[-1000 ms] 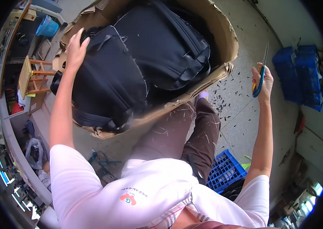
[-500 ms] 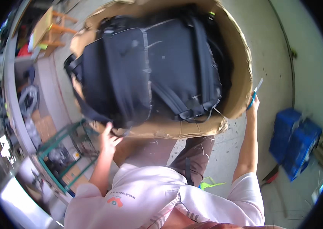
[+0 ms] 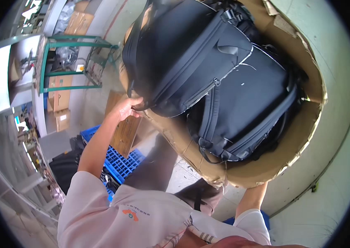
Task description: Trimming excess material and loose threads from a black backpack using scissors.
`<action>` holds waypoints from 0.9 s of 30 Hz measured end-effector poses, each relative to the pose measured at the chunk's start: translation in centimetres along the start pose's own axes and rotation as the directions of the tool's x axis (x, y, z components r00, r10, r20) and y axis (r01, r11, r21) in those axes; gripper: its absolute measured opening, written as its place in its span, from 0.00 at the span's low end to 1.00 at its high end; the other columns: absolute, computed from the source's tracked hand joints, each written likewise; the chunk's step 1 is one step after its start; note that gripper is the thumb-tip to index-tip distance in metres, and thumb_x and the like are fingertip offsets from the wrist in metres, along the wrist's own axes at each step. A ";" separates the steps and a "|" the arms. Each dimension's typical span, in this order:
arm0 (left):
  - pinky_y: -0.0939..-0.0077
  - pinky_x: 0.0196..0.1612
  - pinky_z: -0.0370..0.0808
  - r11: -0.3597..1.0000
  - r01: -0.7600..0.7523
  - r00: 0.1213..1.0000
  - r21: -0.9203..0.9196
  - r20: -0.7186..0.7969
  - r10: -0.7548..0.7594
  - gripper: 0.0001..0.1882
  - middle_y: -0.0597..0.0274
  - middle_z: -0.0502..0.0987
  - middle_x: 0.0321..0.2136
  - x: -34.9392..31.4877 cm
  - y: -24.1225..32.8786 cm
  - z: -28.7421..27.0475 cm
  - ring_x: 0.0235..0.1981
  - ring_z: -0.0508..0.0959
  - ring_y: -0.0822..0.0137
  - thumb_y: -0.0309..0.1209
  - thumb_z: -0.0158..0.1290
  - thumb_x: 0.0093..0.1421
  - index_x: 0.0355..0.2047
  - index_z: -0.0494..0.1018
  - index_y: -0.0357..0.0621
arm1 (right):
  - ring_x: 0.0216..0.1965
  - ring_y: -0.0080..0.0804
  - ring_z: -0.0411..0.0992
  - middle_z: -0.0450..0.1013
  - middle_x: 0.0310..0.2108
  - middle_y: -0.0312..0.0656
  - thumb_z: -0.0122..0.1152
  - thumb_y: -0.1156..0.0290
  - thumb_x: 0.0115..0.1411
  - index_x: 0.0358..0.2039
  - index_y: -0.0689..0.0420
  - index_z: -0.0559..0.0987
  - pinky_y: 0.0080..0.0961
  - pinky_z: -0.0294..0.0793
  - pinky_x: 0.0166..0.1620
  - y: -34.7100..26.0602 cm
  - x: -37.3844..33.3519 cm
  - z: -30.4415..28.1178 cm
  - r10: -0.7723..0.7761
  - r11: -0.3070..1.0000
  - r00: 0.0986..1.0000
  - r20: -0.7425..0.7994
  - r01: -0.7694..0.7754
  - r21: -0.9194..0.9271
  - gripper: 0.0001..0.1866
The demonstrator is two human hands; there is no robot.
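A large cardboard box [image 3: 261, 177] with a rough, torn rim fills the upper right, packed with black backpacks. The nearest black backpack [image 3: 249, 95] has straps, zips and pale loose threads along its seams. Another black backpack [image 3: 170, 58] bulges over the box's left side. At that left edge my left hand [image 3: 127, 108] is closed, thumb on top, where the rim meets a black strap. Under the near right side reaches my right forearm [image 3: 257, 196]; the box hides that hand and whatever it holds.
To the left stand a green metal frame [image 3: 73, 87] and stacked cartons [image 3: 61, 99]. A blue plastic crate [image 3: 127, 165] and a brown wooden board [image 3: 121, 132] lie low by my left arm. A pale wall [image 3: 340, 182] rises at the right.
The view has swung round to the right; the box with the backpacks now sits further right and tilted. The blue-handled blade by my right hand has gone out of sight.
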State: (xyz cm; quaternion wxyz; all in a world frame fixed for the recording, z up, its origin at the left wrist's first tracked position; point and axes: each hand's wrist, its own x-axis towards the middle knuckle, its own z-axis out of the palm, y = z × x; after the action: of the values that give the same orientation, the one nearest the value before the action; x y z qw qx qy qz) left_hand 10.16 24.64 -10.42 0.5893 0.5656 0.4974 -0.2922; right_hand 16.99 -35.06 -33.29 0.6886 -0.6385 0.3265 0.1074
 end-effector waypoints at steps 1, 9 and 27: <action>0.81 0.19 0.68 1.000 0.000 1.000 -0.015 -0.019 -0.001 0.18 0.58 0.74 0.30 -0.2 -0.2 0.0 0.19 0.74 0.65 0.41 0.52 0.55 0.38 0.70 0.39 | 0.31 0.28 0.71 0.71 0.32 0.38 0.50 0.64 0.56 0.41 0.61 0.72 0.26 0.72 0.36 0.6 1.0 0.8 0.006 1.000 1.000 0.024 -0.006 0.002 0.16; 0.84 0.08 0.61 0.998 -0.064 0.989 -0.016 -0.136 0.061 0.11 0.60 0.74 0.17 -1.3 -3.5 -0.4 0.08 0.68 0.71 0.35 0.55 0.52 0.28 0.72 0.39 | 0.31 0.28 0.71 0.71 0.31 0.38 0.50 0.63 0.56 0.41 0.61 0.72 0.26 0.72 0.36 4.9 5.2 8.0 0.053 0.998 0.987 0.154 -0.049 -0.029 0.17; 0.82 0.06 0.60 0.946 -0.251 0.907 -0.206 -0.391 0.156 0.09 0.59 0.70 0.16 1.7 0.1 -16.8 0.06 0.66 0.72 0.28 0.51 0.47 0.30 0.67 0.39 | 0.30 0.28 0.70 0.71 0.31 0.38 0.50 0.62 0.56 0.40 0.60 0.72 0.26 0.72 0.34 4.4 4.2 22.1 0.126 0.986 0.961 0.246 -0.094 -0.140 0.17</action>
State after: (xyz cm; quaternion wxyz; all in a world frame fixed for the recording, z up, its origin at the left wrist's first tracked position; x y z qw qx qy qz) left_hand 6.52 41.13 -9.70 0.5795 0.5800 0.5702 -0.0514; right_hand 24.65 -14.46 -39.92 0.6756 -0.6429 0.2632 0.2468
